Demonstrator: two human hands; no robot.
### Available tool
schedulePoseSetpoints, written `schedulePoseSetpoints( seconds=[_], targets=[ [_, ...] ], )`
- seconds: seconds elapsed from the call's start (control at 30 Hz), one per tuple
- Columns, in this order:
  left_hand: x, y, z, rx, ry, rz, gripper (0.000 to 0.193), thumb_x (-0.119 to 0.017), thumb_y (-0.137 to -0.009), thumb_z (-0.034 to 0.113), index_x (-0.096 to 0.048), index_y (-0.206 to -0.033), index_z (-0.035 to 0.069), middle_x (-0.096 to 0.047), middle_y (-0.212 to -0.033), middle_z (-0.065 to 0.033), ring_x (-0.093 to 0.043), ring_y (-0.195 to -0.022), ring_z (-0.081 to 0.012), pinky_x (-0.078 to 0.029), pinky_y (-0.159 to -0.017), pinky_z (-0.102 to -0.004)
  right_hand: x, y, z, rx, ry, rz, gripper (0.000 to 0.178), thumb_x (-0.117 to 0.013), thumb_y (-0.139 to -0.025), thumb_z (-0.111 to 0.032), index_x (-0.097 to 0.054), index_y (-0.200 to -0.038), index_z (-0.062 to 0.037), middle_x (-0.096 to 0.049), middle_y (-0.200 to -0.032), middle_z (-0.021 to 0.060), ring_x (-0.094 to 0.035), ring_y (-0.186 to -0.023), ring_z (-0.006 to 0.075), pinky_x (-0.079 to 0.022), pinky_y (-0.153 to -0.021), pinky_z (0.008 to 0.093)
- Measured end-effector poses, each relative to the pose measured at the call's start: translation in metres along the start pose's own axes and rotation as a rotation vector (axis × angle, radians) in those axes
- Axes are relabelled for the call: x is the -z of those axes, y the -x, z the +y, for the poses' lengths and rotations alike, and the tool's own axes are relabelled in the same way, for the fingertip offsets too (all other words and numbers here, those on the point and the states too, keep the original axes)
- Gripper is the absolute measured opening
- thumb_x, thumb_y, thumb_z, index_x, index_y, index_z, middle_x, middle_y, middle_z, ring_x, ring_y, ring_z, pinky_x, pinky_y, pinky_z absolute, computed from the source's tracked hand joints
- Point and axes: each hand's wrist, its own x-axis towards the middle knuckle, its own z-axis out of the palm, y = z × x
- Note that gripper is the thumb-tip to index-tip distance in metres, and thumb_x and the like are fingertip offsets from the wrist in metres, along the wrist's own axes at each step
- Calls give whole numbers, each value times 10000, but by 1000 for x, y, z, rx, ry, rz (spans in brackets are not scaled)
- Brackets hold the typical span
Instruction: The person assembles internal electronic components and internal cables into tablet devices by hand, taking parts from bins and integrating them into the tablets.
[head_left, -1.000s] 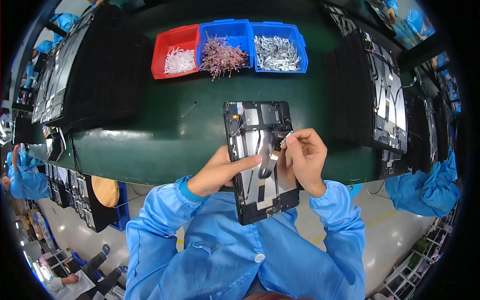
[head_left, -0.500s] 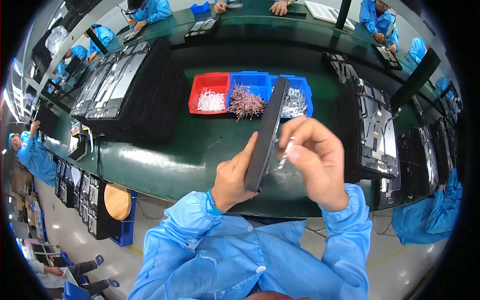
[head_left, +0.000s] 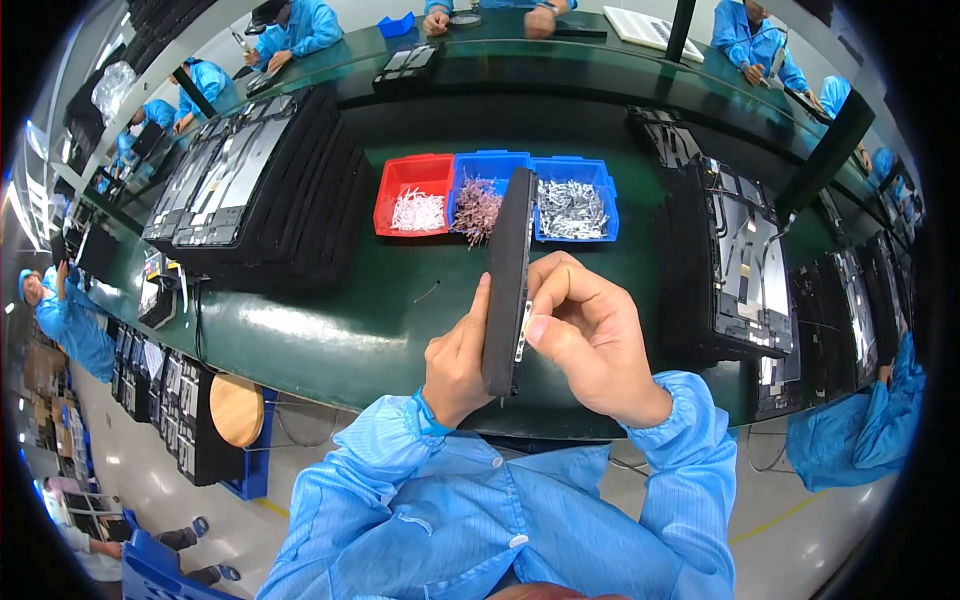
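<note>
My left hand [head_left: 459,355] grips a flat black foam-backed tray [head_left: 507,285], which stands nearly upright on edge with its foam back toward that hand. What the tray carries on its right side is mostly hidden by this edge-on angle. Between thumb and fingers my right hand [head_left: 590,340] pinches a small silver metal strip [head_left: 523,328] dotted with holes. The strip lies along the tray's right side, at its edge; whether it is seated there I cannot tell.
Beyond the tray stand a red bin [head_left: 382,210] of white pieces, a blue bin [head_left: 500,162] of pinkish wired parts and a blue bin [head_left: 570,166] of silver strips. Stacked trays of device panels flank me, left [head_left: 225,185] and right [head_left: 745,260]. Co-workers sit across the green bench [head_left: 300,335].
My right hand has moved left and brought the metal strip from beside the tray up against it. The tray has shifted slightly left and stands more upright.
</note>
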Motion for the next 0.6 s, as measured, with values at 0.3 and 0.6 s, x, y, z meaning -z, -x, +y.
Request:
schedulePoseSetpoints(
  seconds=[0.3, 0.6],
  targets=[
    [8, -3, 1, -55, -42, -97, 655, -736, -822, 57, -460, -1382, -144, -725, -999, -203, -733, -727, -241, -584, -604, -312, 2, 0, 3, 32, 27, -28, 69, -643, -872, 17, -574, -882, 22, -499, -1034, 93, -514, -940, 126, -443, -841, 268],
    [1, 1, 3, -14, -43, -15, 395, -741, -686, 36, -645, -1068, 0, -677, -887, -139, -691, -676, -304, -538, -553, -346, 2, 2, 3, 6, 8, -16, 65, -639, -863, 15, -576, -850, 19, -504, -1035, 96, -518, -936, 126, -445, -822, 264]
  ],
)
